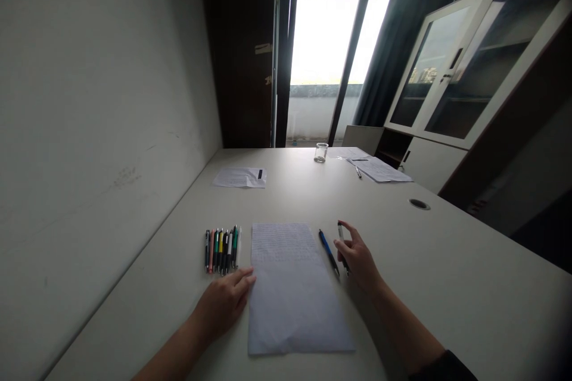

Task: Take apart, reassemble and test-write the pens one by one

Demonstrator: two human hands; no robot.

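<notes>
A sheet of paper (292, 303) lies in front of me, with lines of handwriting on its upper part. Beside its left edge rests my left hand (226, 297), fingers stretched out and fingertips touching the margin; it holds nothing. My right hand (361, 261) grips a pen (341, 231) with a white and dark barrel between thumb and fingers, to the right of the sheet. Between that hand and the paper lies a blue pen (328, 251) with a dark grip. Just beyond my left hand, several pens (222, 248) of different colours lie side by side in a row.
The white table (286, 196) runs along the wall at left. Further back are a printed sheet (241, 177), a clear glass (320, 153), stacked papers (382, 169) and another pen (358, 172). A round cable hole (419, 204) sits at right. Glass-door cabinets (478, 65) stand beyond.
</notes>
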